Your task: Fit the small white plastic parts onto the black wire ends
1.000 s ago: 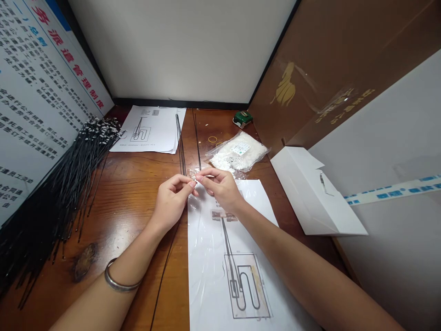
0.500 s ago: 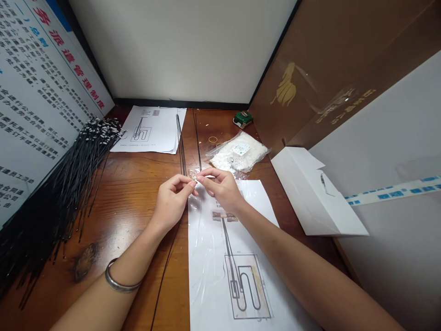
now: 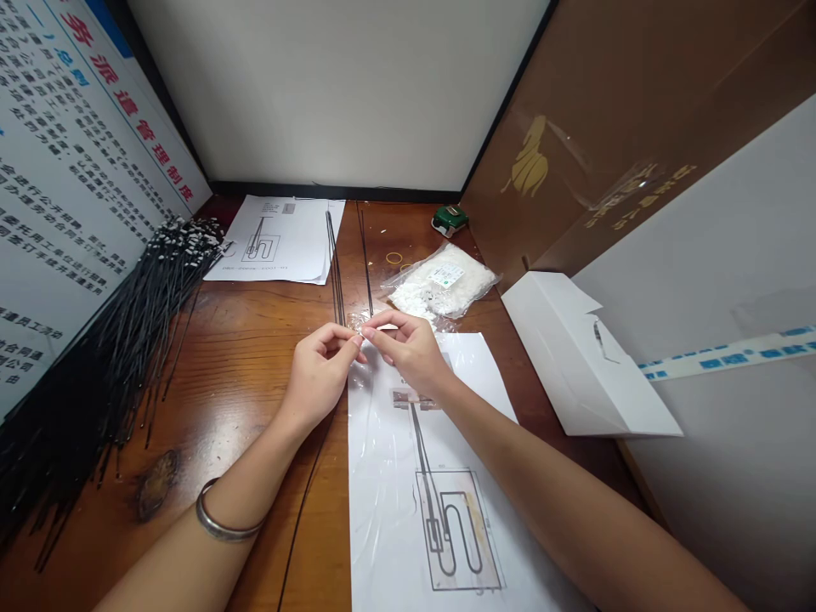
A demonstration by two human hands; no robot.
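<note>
My left hand [image 3: 319, 370] and my right hand [image 3: 408, 344] meet above the wooden table [image 3: 242, 357], fingertips pinched together on a tiny whitish piece [image 3: 362, 334] too small to name. Thin black wires [image 3: 335, 263] run from the fingers toward the far wall. Another black wire [image 3: 306, 501] trails back under my left wrist. Below my right hand lies a plastic-covered drawing sheet [image 3: 433, 493] showing a looped wire shape. A silver bangle [image 3: 220, 518] circles my left wrist.
A big bundle of black wires with white tips [image 3: 115, 340] lies along the left board. A second drawing sheet [image 3: 280, 238] sits at the back. A clear bag of white parts [image 3: 443, 285], rubber bands [image 3: 393, 257], a green tape measure [image 3: 450, 219] and a white paper bag [image 3: 580, 357] lie at right.
</note>
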